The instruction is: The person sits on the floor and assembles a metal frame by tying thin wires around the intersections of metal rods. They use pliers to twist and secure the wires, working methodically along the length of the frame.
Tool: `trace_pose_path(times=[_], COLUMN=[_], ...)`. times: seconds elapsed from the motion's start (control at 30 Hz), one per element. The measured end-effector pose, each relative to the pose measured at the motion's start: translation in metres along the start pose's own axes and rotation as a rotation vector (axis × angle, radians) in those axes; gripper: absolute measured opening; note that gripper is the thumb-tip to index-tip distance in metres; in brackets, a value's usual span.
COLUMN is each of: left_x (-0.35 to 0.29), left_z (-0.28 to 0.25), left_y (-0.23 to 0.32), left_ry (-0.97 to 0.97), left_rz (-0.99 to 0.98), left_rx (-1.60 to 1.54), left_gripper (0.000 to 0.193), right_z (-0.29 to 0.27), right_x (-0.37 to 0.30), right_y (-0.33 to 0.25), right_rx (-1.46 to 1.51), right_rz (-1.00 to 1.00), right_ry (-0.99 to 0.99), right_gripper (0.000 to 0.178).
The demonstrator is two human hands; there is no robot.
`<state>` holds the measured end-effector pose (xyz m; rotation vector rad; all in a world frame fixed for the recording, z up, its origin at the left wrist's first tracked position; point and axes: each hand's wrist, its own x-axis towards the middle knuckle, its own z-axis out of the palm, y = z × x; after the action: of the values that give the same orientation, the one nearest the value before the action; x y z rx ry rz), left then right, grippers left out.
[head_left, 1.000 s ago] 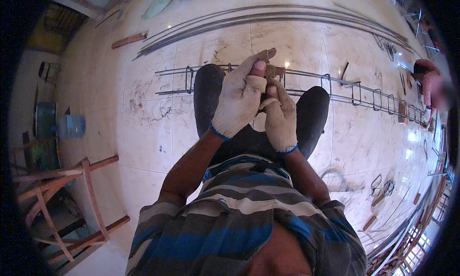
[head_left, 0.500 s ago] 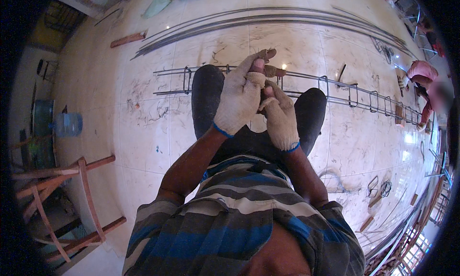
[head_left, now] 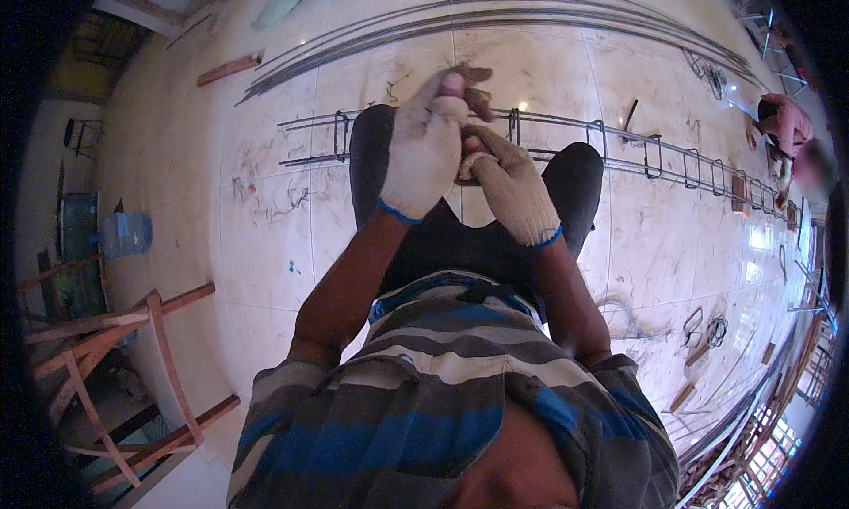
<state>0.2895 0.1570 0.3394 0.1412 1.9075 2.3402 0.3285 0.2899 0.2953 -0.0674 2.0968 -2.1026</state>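
Both my hands wear pale knitted gloves with blue cuffs and dirt-darkened fingers. My left hand (head_left: 423, 146) is raised above the rebar cage (head_left: 575, 130), its thumb tip bare and pressed toward curled, slightly blurred fingers. Lower and beside it, my right hand (head_left: 515, 189) is closed, thumb against the bent fingers. Whatever either hand grips is too small or hidden to make out. The cage is a long, narrow frame of thin steel bars with square stirrups (head_left: 653, 155). It runs across in front of my knees and away to the right, partly covered by my hands and legs.
Loose long steel bars (head_left: 495, 15) lie on the tiled floor beyond the cage. At the far right a person in pink (head_left: 785, 124) bends over the cage's end. A wooden frame (head_left: 168, 359) stands at left, near a blue water jug (head_left: 128, 232). Wire coils (head_left: 716, 332) lie at right.
My left hand has moved up and left, its fingers turning. My right hand has shifted slightly left. The person at the right has changed posture, and the whole view has tilted a little.
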Motion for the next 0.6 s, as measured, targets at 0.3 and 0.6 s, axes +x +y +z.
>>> trace_pose_path(times=[0.3,0.6], left_x=[0.062,0.080], left_z=[-0.087,-0.129], left_y=[0.032,0.066], left_ry=[0.037,0.231], left_rz=[0.154,0.085], left_rx=[-0.683,-0.333], left_gripper=[0.019,0.022], right_z=[-0.020,-0.040], right_x=[-0.013,-0.045], right_y=[0.088,0.098], right_rx=[1.107,0.970], right_rz=[0.328,0.423], right_ry=[-0.519,-0.416], right_gripper=[0.050,0.071])
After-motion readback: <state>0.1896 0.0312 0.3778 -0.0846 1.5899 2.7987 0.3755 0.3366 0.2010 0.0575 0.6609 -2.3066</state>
